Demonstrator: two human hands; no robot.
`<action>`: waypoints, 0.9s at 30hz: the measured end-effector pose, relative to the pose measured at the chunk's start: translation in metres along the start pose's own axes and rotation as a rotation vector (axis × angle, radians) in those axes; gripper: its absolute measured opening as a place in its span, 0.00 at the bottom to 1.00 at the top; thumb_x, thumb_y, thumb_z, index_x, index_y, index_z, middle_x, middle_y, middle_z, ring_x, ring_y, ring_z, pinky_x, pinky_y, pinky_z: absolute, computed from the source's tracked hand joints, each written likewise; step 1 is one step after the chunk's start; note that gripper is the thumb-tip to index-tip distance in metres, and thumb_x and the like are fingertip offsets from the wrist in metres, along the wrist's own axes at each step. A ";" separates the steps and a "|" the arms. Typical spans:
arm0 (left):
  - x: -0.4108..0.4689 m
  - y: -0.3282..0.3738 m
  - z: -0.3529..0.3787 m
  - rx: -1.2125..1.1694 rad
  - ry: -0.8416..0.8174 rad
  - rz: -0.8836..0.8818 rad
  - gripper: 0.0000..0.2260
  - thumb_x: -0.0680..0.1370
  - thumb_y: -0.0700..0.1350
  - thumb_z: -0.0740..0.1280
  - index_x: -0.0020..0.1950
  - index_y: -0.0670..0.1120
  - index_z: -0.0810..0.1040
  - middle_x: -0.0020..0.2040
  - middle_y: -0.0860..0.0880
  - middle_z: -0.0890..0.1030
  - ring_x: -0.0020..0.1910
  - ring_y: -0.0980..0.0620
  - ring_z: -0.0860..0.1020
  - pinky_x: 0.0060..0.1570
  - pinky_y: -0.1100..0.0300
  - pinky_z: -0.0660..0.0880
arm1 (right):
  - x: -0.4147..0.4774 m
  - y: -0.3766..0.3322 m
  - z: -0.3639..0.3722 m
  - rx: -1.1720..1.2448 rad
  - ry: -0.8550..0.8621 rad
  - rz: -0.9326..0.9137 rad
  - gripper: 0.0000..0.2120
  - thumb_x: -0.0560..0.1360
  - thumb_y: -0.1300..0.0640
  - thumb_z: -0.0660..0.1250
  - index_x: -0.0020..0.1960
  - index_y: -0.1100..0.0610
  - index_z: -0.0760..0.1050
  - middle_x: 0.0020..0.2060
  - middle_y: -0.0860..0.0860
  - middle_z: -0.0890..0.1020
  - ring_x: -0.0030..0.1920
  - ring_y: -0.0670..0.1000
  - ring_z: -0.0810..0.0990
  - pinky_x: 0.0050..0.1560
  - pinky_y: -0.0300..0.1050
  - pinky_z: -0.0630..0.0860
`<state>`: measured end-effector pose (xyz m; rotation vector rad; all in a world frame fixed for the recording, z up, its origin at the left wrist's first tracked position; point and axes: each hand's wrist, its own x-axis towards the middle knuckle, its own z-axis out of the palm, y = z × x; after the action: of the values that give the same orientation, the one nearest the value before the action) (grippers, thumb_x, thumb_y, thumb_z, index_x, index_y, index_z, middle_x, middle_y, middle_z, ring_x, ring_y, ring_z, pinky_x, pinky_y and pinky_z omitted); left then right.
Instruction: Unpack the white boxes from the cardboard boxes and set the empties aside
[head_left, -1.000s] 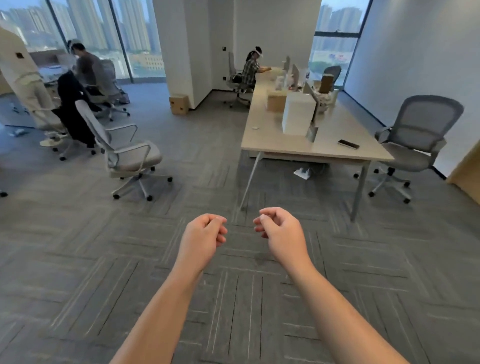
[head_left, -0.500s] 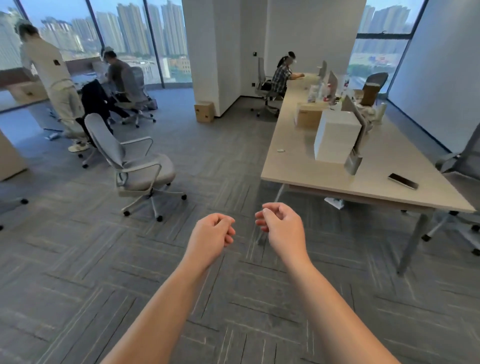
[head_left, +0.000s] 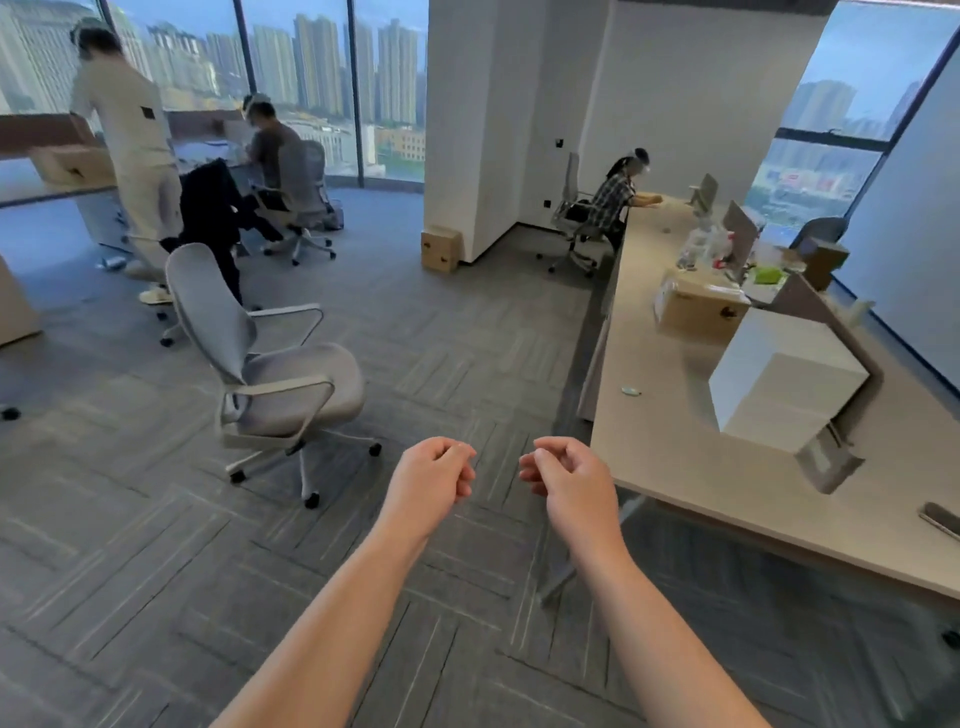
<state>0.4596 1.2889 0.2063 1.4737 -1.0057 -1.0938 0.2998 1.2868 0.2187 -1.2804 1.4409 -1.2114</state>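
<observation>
A large white box (head_left: 779, 384) stands on the long desk (head_left: 670, 467) at my right. Behind it on the same desk lies a closed cardboard box (head_left: 696, 312). Another cardboard box (head_left: 440, 251) sits on the floor against the white pillar. My left hand (head_left: 431, 483) and my right hand (head_left: 571, 483) are held out side by side over the carpet, left of the desk's near corner. The fingers of both are curled in and hold nothing.
An empty grey office chair (head_left: 280, 384) stands on the carpet left of my hands. A phone (head_left: 940, 519) lies near the desk's front edge. Monitors and clutter fill the desk's far end, where a person (head_left: 618, 197) sits. Two more people are at the window desks.
My view has swung left and closer to the desk, so the white box now sits far right. Both hands have kept the same curled pose in front of me.
</observation>
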 end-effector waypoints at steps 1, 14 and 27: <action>0.027 0.007 0.002 0.005 -0.012 -0.001 0.08 0.79 0.42 0.65 0.44 0.40 0.81 0.34 0.47 0.81 0.31 0.51 0.77 0.38 0.55 0.75 | 0.021 -0.004 0.007 0.006 0.015 0.003 0.07 0.80 0.62 0.63 0.49 0.54 0.79 0.40 0.51 0.86 0.41 0.48 0.84 0.48 0.49 0.81; 0.309 0.052 0.120 0.150 -0.213 0.022 0.09 0.81 0.44 0.63 0.47 0.44 0.81 0.36 0.48 0.83 0.34 0.52 0.79 0.42 0.54 0.79 | 0.316 0.023 0.006 0.026 0.187 0.015 0.07 0.79 0.60 0.64 0.49 0.51 0.79 0.41 0.50 0.85 0.42 0.48 0.85 0.51 0.53 0.82; 0.569 0.106 0.215 0.188 -0.178 0.027 0.07 0.80 0.44 0.64 0.48 0.45 0.81 0.39 0.45 0.84 0.35 0.50 0.80 0.42 0.54 0.79 | 0.599 0.018 0.009 -0.034 0.098 0.047 0.07 0.80 0.58 0.64 0.48 0.48 0.78 0.41 0.48 0.84 0.44 0.48 0.83 0.51 0.51 0.82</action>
<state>0.3847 0.6756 0.2147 1.5260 -1.2796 -1.1516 0.2294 0.6918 0.2063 -1.2176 1.5599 -1.2380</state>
